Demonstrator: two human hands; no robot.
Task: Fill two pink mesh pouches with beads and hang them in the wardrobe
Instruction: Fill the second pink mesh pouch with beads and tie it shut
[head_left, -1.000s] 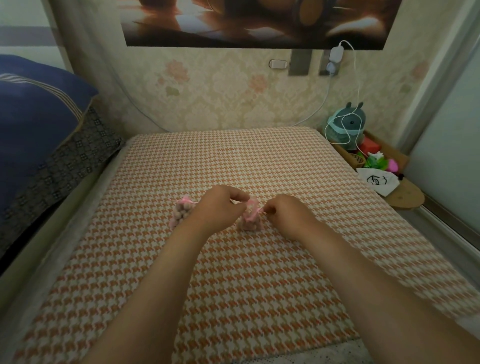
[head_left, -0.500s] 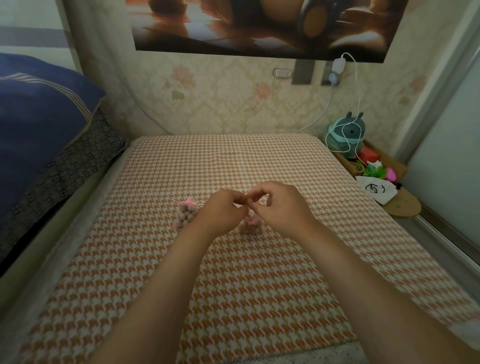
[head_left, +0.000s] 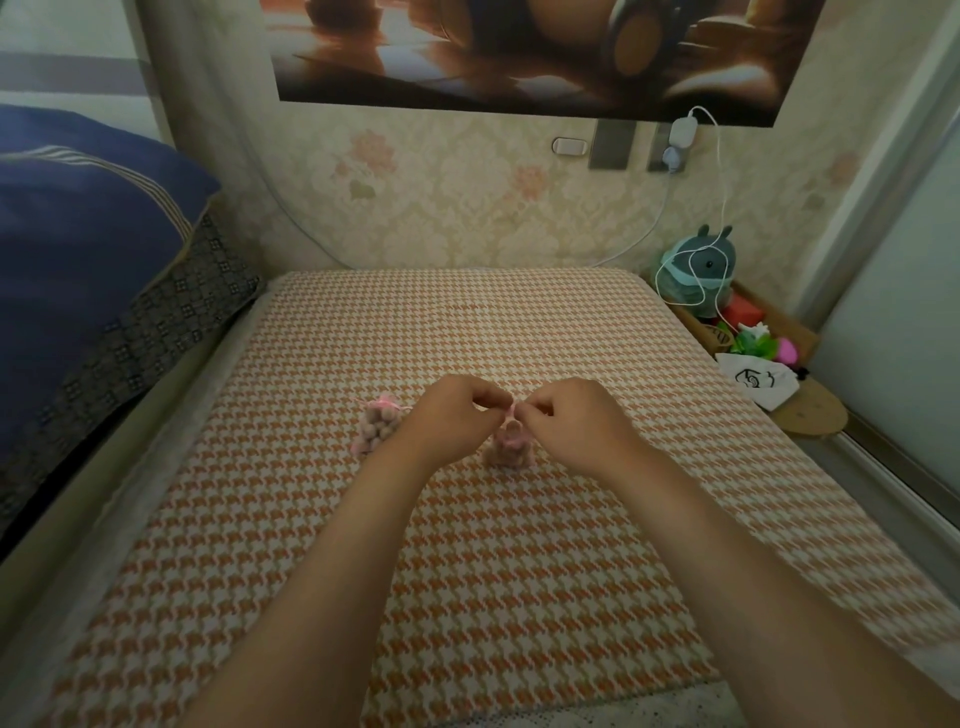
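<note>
Blue bedding (head_left: 78, 234) lies at far left, beside the houndstooth-covered bed (head_left: 467, 322). A bead-filled pouch (head_left: 378, 431) lies on the bed just left of the left hand (head_left: 457, 415). A second pouch (head_left: 510, 446) stands on the bed between the hands. Left hand and right hand (head_left: 576, 421) each have the grip closed, pinching its pink drawstring (head_left: 511, 411). A plush toy (head_left: 698, 270) sits at far right.

The left pouch (head_left: 377, 430) lay on the mattress (head_left: 519, 571), left of the left hand (head_left: 452, 415). The right pouch (head_left: 509, 444) stood between that hand and the right hand (head_left: 576, 423). A pillow (head_left: 78, 249) lay left of the mattress, a plush toy (head_left: 698, 270) right.
</note>
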